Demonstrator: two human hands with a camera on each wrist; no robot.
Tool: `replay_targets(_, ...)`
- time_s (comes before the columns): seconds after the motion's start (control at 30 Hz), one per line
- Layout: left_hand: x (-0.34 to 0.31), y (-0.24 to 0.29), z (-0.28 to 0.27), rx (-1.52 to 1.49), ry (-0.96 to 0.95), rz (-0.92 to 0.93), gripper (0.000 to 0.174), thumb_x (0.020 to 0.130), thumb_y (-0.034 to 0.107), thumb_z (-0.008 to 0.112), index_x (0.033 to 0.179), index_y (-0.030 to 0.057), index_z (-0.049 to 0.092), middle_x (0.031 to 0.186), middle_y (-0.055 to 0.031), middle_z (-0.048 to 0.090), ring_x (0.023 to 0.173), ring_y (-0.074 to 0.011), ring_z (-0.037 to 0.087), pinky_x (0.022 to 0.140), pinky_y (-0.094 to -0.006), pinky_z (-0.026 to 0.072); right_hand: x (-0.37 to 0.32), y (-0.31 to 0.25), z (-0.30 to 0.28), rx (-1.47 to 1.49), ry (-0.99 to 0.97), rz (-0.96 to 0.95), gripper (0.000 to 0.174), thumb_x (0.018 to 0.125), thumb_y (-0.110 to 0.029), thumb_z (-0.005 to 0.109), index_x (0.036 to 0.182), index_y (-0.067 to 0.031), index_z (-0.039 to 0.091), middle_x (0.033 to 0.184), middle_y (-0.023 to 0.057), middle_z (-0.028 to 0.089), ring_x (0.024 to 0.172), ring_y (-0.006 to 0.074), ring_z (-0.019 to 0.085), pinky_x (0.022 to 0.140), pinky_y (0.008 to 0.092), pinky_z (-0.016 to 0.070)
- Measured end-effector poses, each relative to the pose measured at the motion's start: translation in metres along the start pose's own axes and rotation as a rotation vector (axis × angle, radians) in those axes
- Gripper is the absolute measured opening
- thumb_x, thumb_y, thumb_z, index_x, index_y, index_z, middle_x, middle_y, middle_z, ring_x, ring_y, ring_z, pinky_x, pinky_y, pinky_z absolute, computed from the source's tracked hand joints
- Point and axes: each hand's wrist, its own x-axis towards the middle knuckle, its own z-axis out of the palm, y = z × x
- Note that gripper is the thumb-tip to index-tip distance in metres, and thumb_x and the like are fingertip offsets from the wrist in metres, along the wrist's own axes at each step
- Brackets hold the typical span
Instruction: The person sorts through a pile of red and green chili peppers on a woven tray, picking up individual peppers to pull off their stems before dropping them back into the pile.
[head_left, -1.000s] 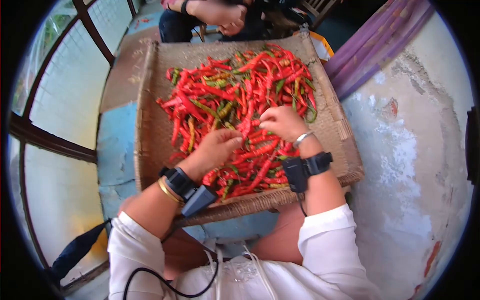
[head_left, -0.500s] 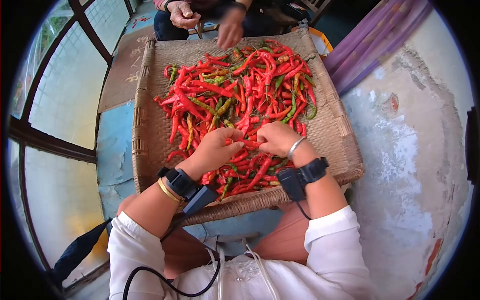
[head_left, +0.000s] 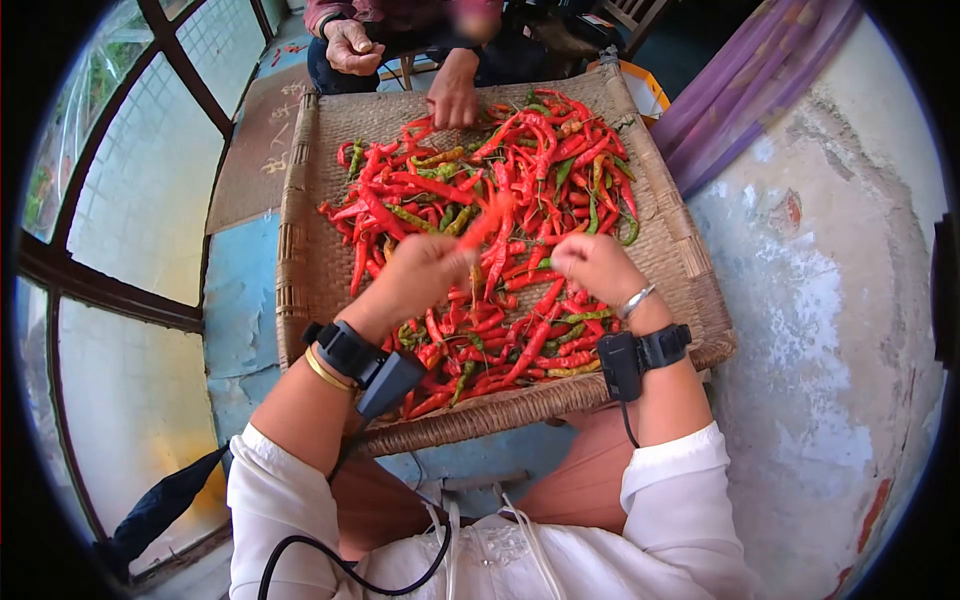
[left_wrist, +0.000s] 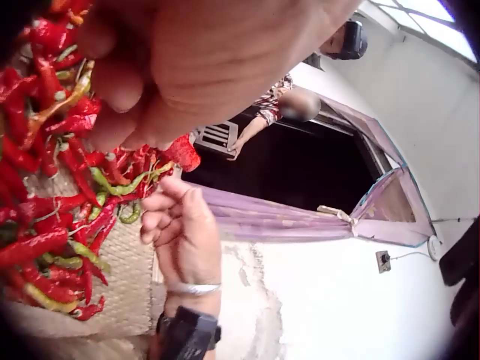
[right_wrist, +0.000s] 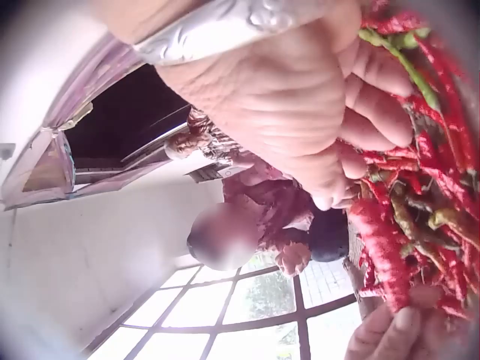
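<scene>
My left hand (head_left: 425, 268) pinches a red chili pepper (head_left: 487, 222), blurred in the head view, above the pile of peppers (head_left: 530, 335). The right wrist view shows this pepper (right_wrist: 382, 247) clearly, its lower end between the thumb and fingers of my left hand (right_wrist: 394, 337). My right hand (head_left: 600, 268) is apart from it, over the right part of the pile. Its fingers bend loosely in the left wrist view, where the hand (left_wrist: 187, 236) shows nothing clearly held. Red, green and yellowish peppers lie in a woven tray (head_left: 665, 265).
Across the tray, another person's hand (head_left: 453, 95) touches peppers at the far edge, and their other hand (head_left: 352, 48) is beyond the rim. Windows (head_left: 140, 190) stand at the left; a purple curtain (head_left: 735, 95) and worn wall (head_left: 810, 300) are at the right.
My hands were close together at a red pepper half a second ago; now they are apart, the pepper raised in my left hand. The other person's hand has come down to the peppers.
</scene>
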Motion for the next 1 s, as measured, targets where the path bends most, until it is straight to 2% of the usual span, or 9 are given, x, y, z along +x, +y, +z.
replay_targets(0.1,0.0,0.006,0.0,-0.476,0.298,0.218,0.048,0.087,0.025,0.049,0.126,0.0022,0.032,0.089,-0.0056,0.058,0.053,-0.0056,0.044,0.048,-0.0197,0.0387,-0.011,0.001,0.012,-0.425,-0.308,-0.075,0.021,0.072,-0.023,0.06,0.083,-0.005,0.061,0.08,0.0109,0.061,0.076,0.0254,0.058,0.069,0.0355,0.0453)
replay_targets(0.17,0.003,-0.002,-0.004,-0.479,0.286,0.18,0.066,0.086,0.023,0.05,0.134,0.0047,0.009,0.103,-0.0095,0.053,0.057,-0.0064,0.045,0.049,-0.0202,0.0396,-0.01,0.001,0.024,-0.463,-0.391,0.002,0.023,0.069,-0.022,0.062,0.086,-0.0061,0.062,0.085,0.0121,0.061,0.084,0.0293,0.056,0.072,0.0376,0.0441)
replay_targets(0.37,0.007,-0.018,0.007,-0.296,0.036,0.003,0.032,0.085,0.018,0.051,0.112,-0.0001,0.047,0.085,-0.0023,0.058,0.059,-0.0049,0.049,0.052,-0.0199,0.0422,-0.002,-0.002,0.036,-0.646,-0.598,0.066,0.027,0.065,-0.023,0.068,0.086,-0.0067,0.062,0.08,0.0128,0.061,0.075,0.0255,0.059,0.067,0.0329,0.0454)
replay_targets(0.63,0.004,-0.026,0.027,0.065,-0.145,0.113,0.025,0.085,0.015,0.051,0.105,0.0003,0.053,0.076,0.0019,0.054,0.062,-0.0044,0.047,0.055,-0.0195,0.0414,-0.004,0.0,0.039,-0.622,-0.604,0.083,0.024,0.065,-0.019,0.066,0.087,-0.0076,0.061,0.085,0.0122,0.06,0.082,0.0278,0.057,0.071,0.0356,0.0449)
replay_targets(0.73,0.003,-0.03,0.03,0.119,-0.165,0.135,0.024,0.081,0.016,0.056,0.099,0.0011,0.056,0.076,-0.0052,0.059,0.068,-0.0117,0.053,0.063,-0.0258,0.0443,-0.007,-0.004,0.034,-0.8,-0.54,0.043,0.023,0.066,-0.018,0.063,0.087,-0.0088,0.061,0.085,0.0125,0.06,0.083,0.0286,0.057,0.072,0.0365,0.0452)
replay_targets(0.83,0.001,-0.03,0.031,0.103,-0.138,0.188,0.024,0.081,0.018,0.056,0.099,0.002,0.056,0.078,-0.0074,0.06,0.068,-0.013,0.055,0.062,-0.0266,0.0444,-0.011,-0.002,0.023,-0.79,-0.276,-0.088,0.019,0.065,-0.016,0.062,0.082,-0.0099,0.061,0.074,0.0105,0.06,0.073,0.0255,0.059,0.063,0.0354,0.0453)
replay_targets(0.9,-0.001,-0.027,0.033,0.134,-0.13,0.174,0.024,0.081,0.02,0.055,0.099,0.003,0.057,0.077,-0.0081,0.061,0.068,-0.0144,0.056,0.061,-0.0274,0.0444,-0.009,0.003,0.021,-0.342,-0.138,-0.303,0.018,0.065,-0.015,0.06,0.081,-0.0077,0.06,0.069,0.01,0.059,0.066,0.0232,0.058,0.059,0.0327,0.045)
replay_targets(0.93,-0.001,-0.023,0.032,0.206,-0.196,0.252,0.026,0.085,0.018,0.051,0.103,0.0011,0.055,0.082,-0.003,0.057,0.063,-0.0059,0.05,0.056,-0.0212,0.0443,-0.011,-0.008,0.019,-0.244,-0.17,-0.223,0.017,0.066,-0.012,0.06,0.082,-0.0045,0.059,0.067,0.0095,0.058,0.061,0.0185,0.057,0.056,0.0285,0.0442)
replay_targets(1.0,-0.008,-0.015,0.033,0.136,-0.246,0.137,0.025,0.085,0.019,0.051,0.101,0.0009,0.055,0.077,-0.0019,0.058,0.062,-0.0067,0.051,0.056,-0.0226,0.0444,-0.01,-0.011,0.019,-0.163,-0.16,-0.203,0.017,0.068,-0.01,0.059,0.083,-0.0035,0.059,0.067,0.0094,0.058,0.06,0.0164,0.057,0.055,0.028,0.0444)
